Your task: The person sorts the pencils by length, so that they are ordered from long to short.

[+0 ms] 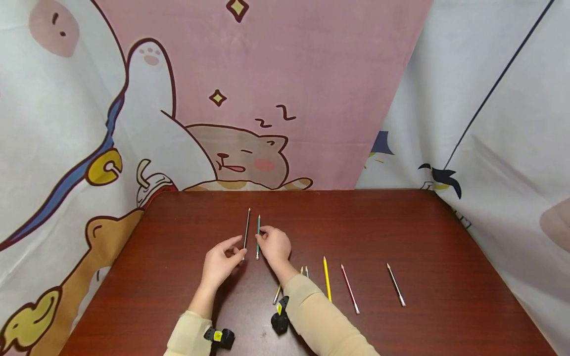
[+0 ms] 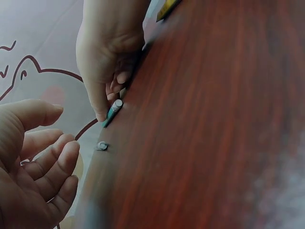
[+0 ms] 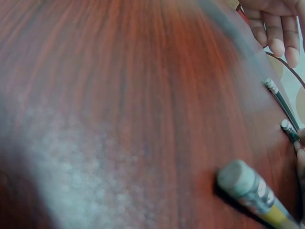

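In the head view a dark pencil [image 1: 247, 228] and a teal pencil [image 1: 259, 225] lie side by side on the table, tips pointing away from me. My right hand [image 1: 275, 244] pinches the teal pencil along its right side; its eraser end [image 2: 116, 106] shows below those fingers in the left wrist view. Beside the dark pencil is my left hand [image 1: 220, 262], fingers loosely bent and holding nothing. The left wrist view shows a gap between that hand [image 2: 45, 167] and the dark pencil's eraser end [image 2: 102, 146].
On the brown table [image 1: 178, 237], several pencils lie to the right: a yellow one [image 1: 327, 277], a red one [image 1: 350, 288] and another dark one [image 1: 396, 284]. More pencils are partly hidden under my right forearm, one with an eraser [image 3: 238, 183]. Printed cloth [image 1: 334, 99] hangs behind.
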A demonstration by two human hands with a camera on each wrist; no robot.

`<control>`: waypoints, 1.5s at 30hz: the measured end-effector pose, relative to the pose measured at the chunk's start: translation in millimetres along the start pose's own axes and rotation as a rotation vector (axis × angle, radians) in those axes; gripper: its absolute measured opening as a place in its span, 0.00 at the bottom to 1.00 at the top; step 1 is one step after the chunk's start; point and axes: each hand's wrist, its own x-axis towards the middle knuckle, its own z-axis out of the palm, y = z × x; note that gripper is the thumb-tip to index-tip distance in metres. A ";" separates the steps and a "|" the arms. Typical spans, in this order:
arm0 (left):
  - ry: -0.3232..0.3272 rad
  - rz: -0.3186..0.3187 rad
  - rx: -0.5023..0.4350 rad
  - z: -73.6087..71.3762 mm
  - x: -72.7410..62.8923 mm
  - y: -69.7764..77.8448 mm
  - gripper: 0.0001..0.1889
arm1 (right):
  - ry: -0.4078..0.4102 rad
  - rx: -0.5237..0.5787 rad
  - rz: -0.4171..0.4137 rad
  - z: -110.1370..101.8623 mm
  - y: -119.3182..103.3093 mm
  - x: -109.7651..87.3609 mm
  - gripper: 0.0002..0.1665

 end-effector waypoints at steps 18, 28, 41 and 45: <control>0.001 0.038 0.011 -2.9 -10.4 1.0 0.21 | -0.015 0.029 0.002 -0.3 1.5 0.4 0.13; -0.004 0.050 0.019 -0.8 -14.1 2.8 0.21 | -0.075 0.174 0.006 -15.6 1.0 -5.5 0.16; -0.034 0.108 0.021 5.0 -19.8 11.4 0.21 | -0.215 0.378 -0.036 -53.4 11.2 -19.6 0.24; -0.047 0.140 0.020 7.8 -21.5 14.2 0.21 | -0.255 0.447 -0.026 -69.6 16.7 -24.4 0.26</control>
